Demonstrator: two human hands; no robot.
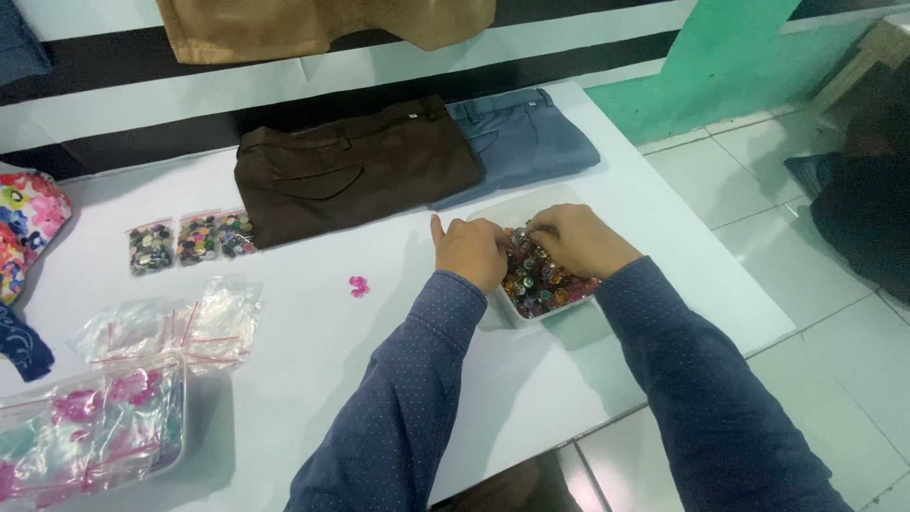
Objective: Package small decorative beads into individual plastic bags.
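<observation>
Both hands in clear tub of mixed colourful buttons. Left hand curled at tub's edge, thumb out; right hand fingers pinched, probably on buttons, grip unclear. Pink button left of fingers.

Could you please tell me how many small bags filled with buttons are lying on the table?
3, side by side left of the brown trousers: left bag, middle bag, right bag.

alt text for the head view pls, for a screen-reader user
Both hands, left hand and right hand, dig into a clear tub of mixed coloured buttons on a white table. Folded brown trousers and grey-blue trousers lie behind it; small bags of buttons lie at left.
</observation>
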